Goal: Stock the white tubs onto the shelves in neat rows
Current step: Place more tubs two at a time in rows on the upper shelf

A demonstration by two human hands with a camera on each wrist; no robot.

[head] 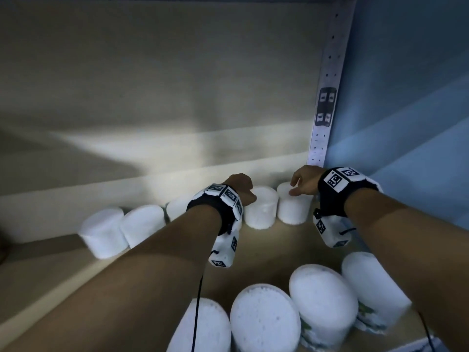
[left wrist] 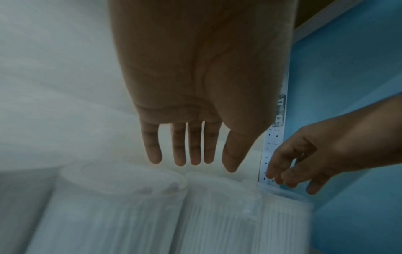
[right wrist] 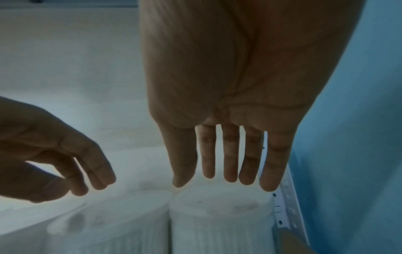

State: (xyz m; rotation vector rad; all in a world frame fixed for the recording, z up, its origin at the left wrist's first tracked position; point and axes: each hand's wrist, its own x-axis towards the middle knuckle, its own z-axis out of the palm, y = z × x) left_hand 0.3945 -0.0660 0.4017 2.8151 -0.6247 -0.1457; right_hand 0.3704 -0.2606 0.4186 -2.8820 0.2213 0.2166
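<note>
Hovering spread over the back-row tubs (head: 261,208), the left hand (left wrist: 195,103) and right hand (right wrist: 234,106) should nudge them flush.

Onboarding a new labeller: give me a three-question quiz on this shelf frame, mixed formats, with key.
1. True or false: the left hand grips a tub.
2. Multiple choice: the tub under the right hand stands
A. at the right end of the back row, beside the blue side wall
B. at the left end of the back row
C. in the front row
3. Fill in: the perforated strip runs up the back ___ corner of the shelf.

Key:
1. False. In the left wrist view its fingers are straight above the tubs and hold nothing.
2. A
3. right
</note>
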